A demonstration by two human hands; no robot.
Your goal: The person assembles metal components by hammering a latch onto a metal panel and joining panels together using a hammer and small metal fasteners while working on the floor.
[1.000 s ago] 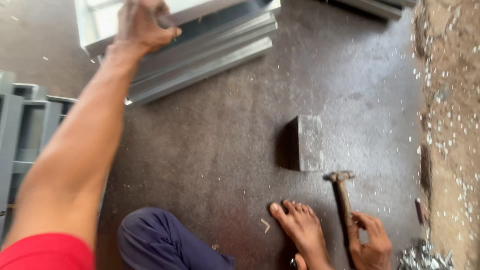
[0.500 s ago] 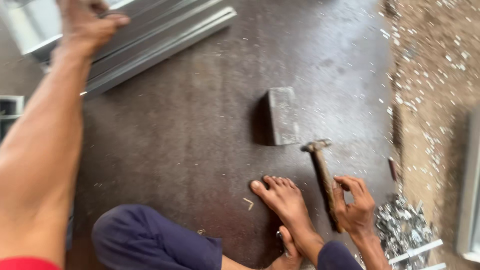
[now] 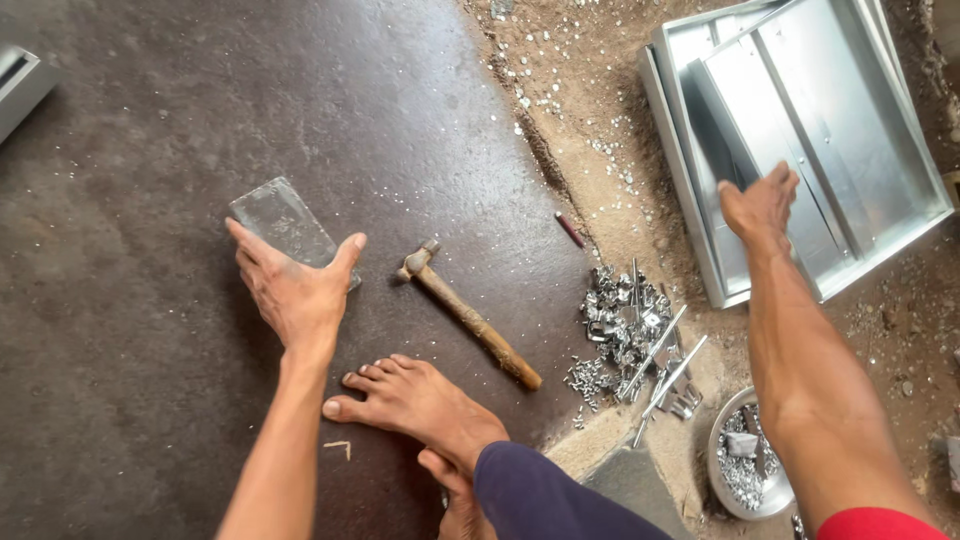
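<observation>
My left hand (image 3: 298,290) lies palm down with fingers spread over the near end of a grey metal block (image 3: 275,218) on the dark floor, touching it without lifting it. My right hand (image 3: 760,205) reaches out to the right, and its fingers rest on a sheet-metal panel inside a shiny sheet-metal tray (image 3: 900,215). A wooden-handled hammer (image 3: 470,315) lies loose on the floor between my hands. My bare foot (image 3: 410,400) is planted just below the hammer.
A heap of small metal offcuts and rods (image 3: 630,335) sits right of the hammer. A round metal bowl (image 3: 722,480) holding scraps stands at the bottom right. A small red pencil-like stick (image 3: 570,230) lies near the floor's sandy edge. Another metal piece (image 3: 20,85) shows at far left.
My right hand has let go of the hammer and moved right to the tray. My left hand left the metal channels and came down onto the block. The view swung right.
</observation>
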